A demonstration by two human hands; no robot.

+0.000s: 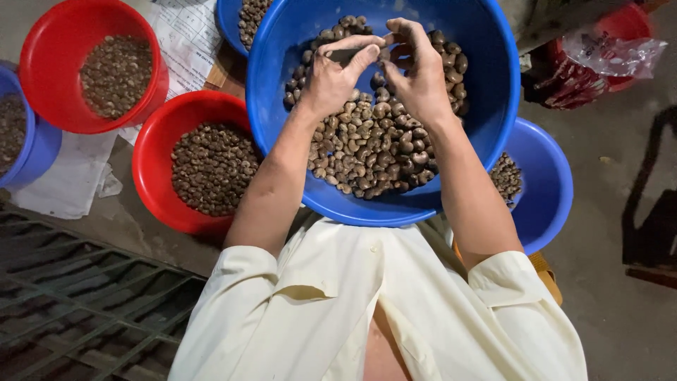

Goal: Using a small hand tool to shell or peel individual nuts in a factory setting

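Note:
A large blue basin (486, 77) rests on my lap, holding a heap of brown nuts (374, 152) in their shells. Both my hands hover over the heap at the basin's far side. My left hand (331, 74) pinches a dark nut between thumb and fingers. My right hand (416, 70) meets it fingertip to fingertip, its fingers curled on the same nut or a small piece; which one is hidden.
Two red tubs (151, 152) (42, 42) of nuts stand at the left, with a blue tub (39, 152) at the far left edge. Another blue basin (546, 183) sits under my right arm, a third (229, 21) behind. Printed paper (187, 39), a red plastic bag (599, 60), a metal grate (77, 303).

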